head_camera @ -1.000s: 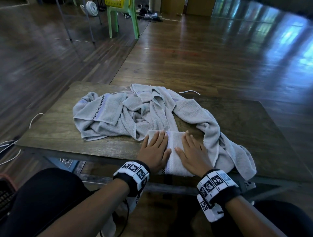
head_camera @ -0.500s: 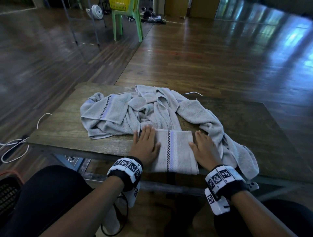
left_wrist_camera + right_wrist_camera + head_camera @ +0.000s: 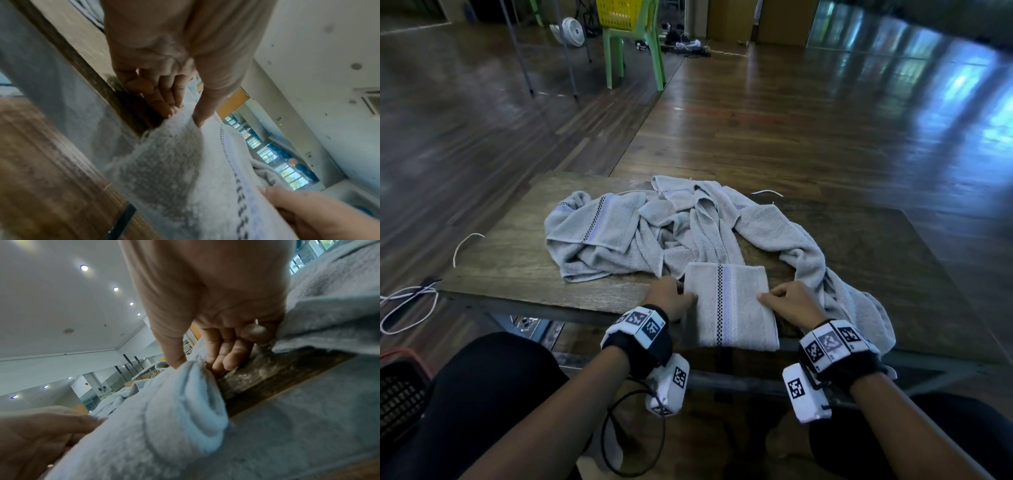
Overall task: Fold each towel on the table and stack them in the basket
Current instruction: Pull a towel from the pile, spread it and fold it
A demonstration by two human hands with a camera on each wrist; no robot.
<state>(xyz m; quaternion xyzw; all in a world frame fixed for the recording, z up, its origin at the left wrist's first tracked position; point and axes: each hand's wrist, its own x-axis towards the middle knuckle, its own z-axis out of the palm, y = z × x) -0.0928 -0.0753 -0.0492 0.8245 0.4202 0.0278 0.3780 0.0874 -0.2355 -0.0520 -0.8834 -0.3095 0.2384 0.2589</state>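
Note:
A grey folded towel [image 3: 729, 305] with a checked stripe lies at the near edge of the wooden table [image 3: 517, 260], its near end hanging over the edge. My left hand [image 3: 684, 298] pinches its left edge, thumb on top and fingers underneath [image 3: 170, 112]. My right hand [image 3: 766, 296] pinches the right edge the same way, thumb above the cloth and fingers [image 3: 218, 365] below. Behind it lies a crumpled pile of grey towels [image 3: 647, 233], one trailing down the right side [image 3: 859, 308].
A dark basket with an orange rim [image 3: 397, 390] stands on the floor at my lower left. White cables [image 3: 407, 305] lie on the floor left of the table. A green chair [image 3: 635, 51] carrying a yellow basket [image 3: 619, 13] stands far behind.
My hands lay flat on top of the folded towel, then slid apart to its sides. Now both pinch its side edges.

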